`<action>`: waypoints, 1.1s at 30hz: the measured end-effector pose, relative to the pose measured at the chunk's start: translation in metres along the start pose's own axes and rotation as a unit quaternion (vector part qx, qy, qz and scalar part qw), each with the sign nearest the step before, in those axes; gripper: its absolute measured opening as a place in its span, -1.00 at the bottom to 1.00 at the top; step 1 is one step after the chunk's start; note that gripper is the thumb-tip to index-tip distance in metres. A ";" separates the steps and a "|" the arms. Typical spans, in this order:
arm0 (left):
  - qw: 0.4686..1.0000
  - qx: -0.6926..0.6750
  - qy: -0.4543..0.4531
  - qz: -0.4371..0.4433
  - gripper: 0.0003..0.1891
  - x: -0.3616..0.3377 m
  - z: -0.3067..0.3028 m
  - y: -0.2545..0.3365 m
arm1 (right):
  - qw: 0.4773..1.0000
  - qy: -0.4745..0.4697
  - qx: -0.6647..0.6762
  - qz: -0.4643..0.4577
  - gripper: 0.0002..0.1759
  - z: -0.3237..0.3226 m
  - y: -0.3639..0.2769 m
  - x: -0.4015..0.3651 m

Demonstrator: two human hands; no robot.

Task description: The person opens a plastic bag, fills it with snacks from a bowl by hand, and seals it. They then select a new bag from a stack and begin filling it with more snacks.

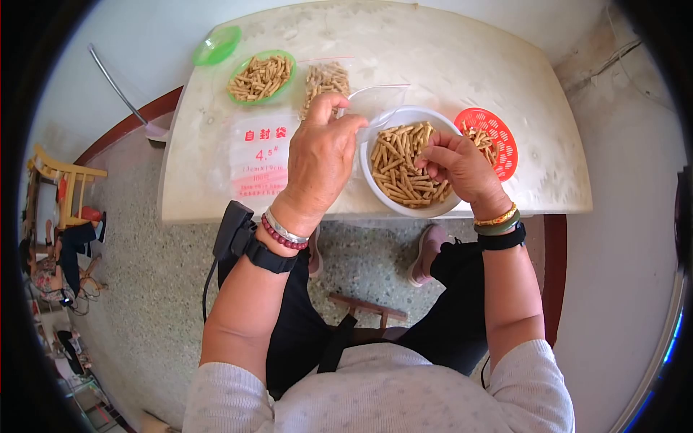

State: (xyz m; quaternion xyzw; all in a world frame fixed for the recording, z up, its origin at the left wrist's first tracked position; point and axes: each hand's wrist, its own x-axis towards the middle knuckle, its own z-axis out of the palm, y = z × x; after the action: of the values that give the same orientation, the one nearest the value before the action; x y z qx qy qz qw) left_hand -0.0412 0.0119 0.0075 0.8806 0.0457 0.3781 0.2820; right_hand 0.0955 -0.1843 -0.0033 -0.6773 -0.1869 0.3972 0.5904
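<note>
My left hand (321, 148) pinches the edge of a clear plastic bag (379, 101), whose open mouth spreads toward the white bowl (366, 167). Short tan sticks (404, 162) fill that bowl. Over its right side is my right hand (462, 162), fingers pressed together on one or more of the sticks. A red perforated basket (507, 133) with a few sticks stands just right of this hand. Behind my left hand lies a filled clear bag (328, 78). A printed plastic packet (249, 162) lies flat to the left of my left wrist.
At the back left, a green dish (232, 86) holds more sticks, beside another green dish or lid (216, 46). The pale table (433, 40) ends at a front edge near my forearms. Beyond it at far left are a wooden chair (68, 173) and a person (47, 270).
</note>
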 end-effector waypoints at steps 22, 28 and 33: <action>0.999 -0.034 -0.025 -0.004 -0.82 -0.003 0.004 -0.001 | 0.958 0.034 0.223 -0.177 -0.82 0.018 -0.003 -0.001; 0.999 -0.023 -0.029 0.003 -0.81 -0.004 0.004 -0.003 | 0.963 0.072 0.174 -0.191 -0.84 0.022 -0.002 0.002; 0.999 -0.013 -0.031 -0.006 -0.83 -0.002 0.001 0.000 | 0.965 0.115 0.161 -0.173 -0.76 0.029 -0.005 0.000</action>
State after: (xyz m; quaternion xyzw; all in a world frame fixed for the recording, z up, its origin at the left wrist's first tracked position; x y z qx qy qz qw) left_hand -0.0423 0.0108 0.0061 0.8879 0.0375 0.3491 0.2973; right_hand 0.0747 -0.1642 0.0014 -0.5721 -0.1656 0.2332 0.7687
